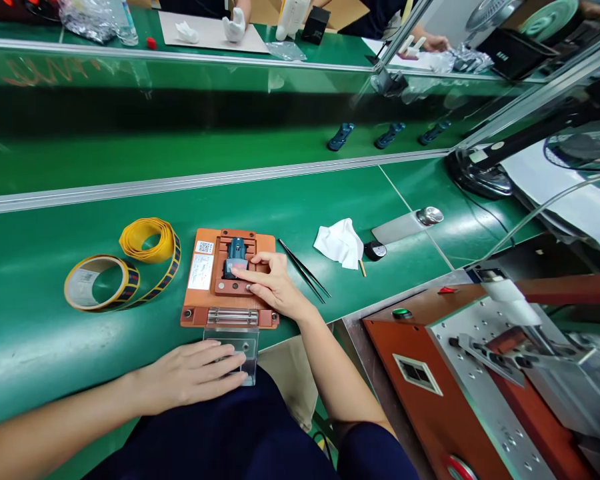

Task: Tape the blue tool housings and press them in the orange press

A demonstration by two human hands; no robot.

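An orange fixture (229, 279) lies on the green bench in front of me, with a small dark blue part (237, 255) seated in its recess. My right hand (270, 283) rests on the fixture, fingers stretched out and fingertips pressing on the part's lower end. My left hand (195, 373) lies flat, fingers out, on the clear plastic flap (237, 347) hinged at the fixture's near edge.
Yellow tape rolls (125, 267) lie left of the fixture. Black tweezers (305, 270), a white cloth (341, 242) and a metal plate (405, 225) sit to the right. A red press machine (480, 373) stands at lower right. Three blue parts (389, 135) ride the conveyor; other people's hands work beyond.
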